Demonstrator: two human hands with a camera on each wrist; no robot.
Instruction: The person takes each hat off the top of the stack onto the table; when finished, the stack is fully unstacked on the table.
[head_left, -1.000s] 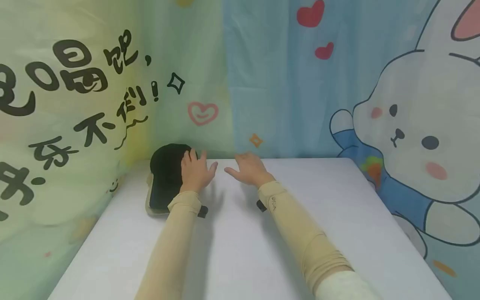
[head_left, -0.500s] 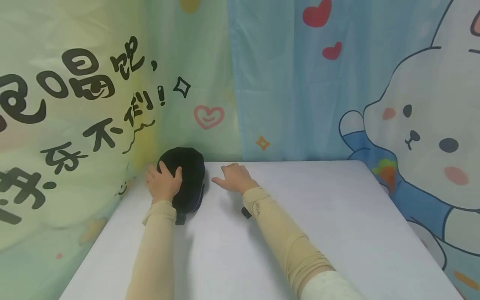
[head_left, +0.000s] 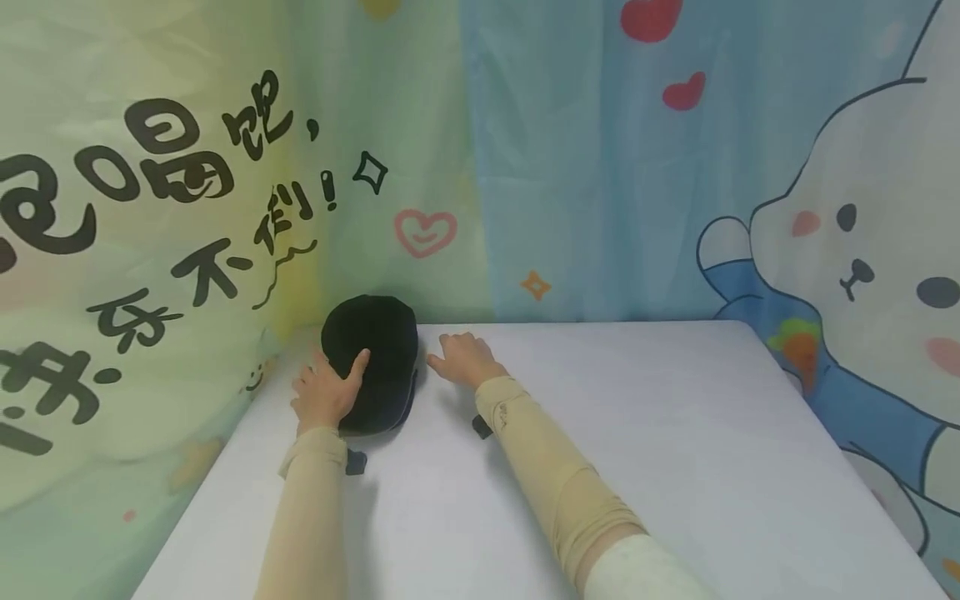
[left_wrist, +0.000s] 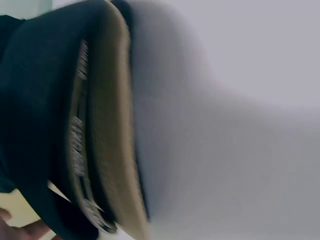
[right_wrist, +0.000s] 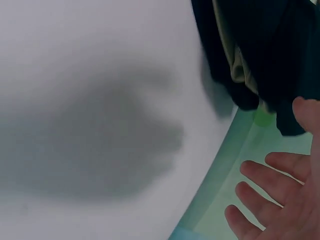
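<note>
A dark baseball cap (head_left: 386, 354) sits at the back left of the white table. In the left wrist view a beige-edged part of the cap (left_wrist: 112, 120) and an inner band with lettering show. My left hand (head_left: 324, 398) is at the cap's left side, its thumb extended and overlapping the crown in the head view; the other fingers lie along the left edge, partly hidden. To the right of the cap, my right hand (head_left: 463, 358) is held above the table with a narrow gap between. Its fingers (right_wrist: 272, 182) are spread and hold nothing.
The white table (head_left: 660, 433) reaches back to a printed curtain (head_left: 570, 167) with hearts and a cartoon rabbit. Another curtain with black lettering hangs along the left. Small dark wrist-worn pieces (head_left: 482, 427) show under both sleeves.
My left hand has moved from the cap's right side to its left side. The cap has turned, its beige edge no longer showing in the head view. My right hand has shifted slightly left.
</note>
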